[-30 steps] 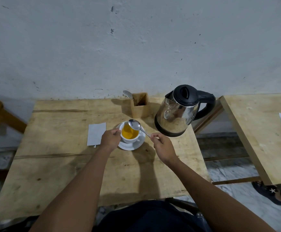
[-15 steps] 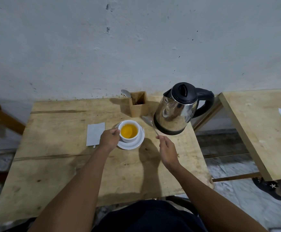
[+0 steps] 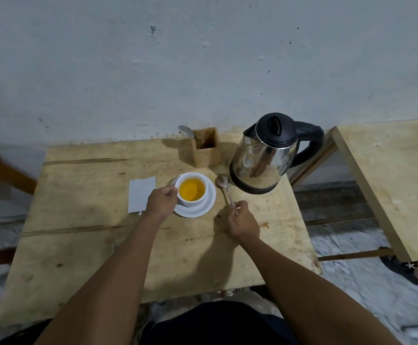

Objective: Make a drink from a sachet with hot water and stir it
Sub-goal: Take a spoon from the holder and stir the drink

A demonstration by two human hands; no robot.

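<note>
A white cup (image 3: 192, 190) holding orange liquid stands on a white saucer (image 3: 206, 205) in the middle of the wooden table (image 3: 83, 240). My left hand (image 3: 161, 201) grips the cup's left side. My right hand (image 3: 244, 221) pinches the handle end of a metal spoon (image 3: 224, 186), whose bowl rests low on the table between the saucer and the steel kettle (image 3: 265, 158). A flat white sachet (image 3: 140, 194) lies on the table just left of my left hand.
A wooden holder box (image 3: 206, 148) with another spoon (image 3: 186, 131) in it stands behind the cup by the wall. A second wooden table (image 3: 387, 180) is to the right, with a gap between. A person's shoe (image 3: 404, 270) shows under it.
My right hand has taken the spoon out from over the cup, swung it to the right and lowered it to the table beside the saucer. My left hand stays on the cup.
</note>
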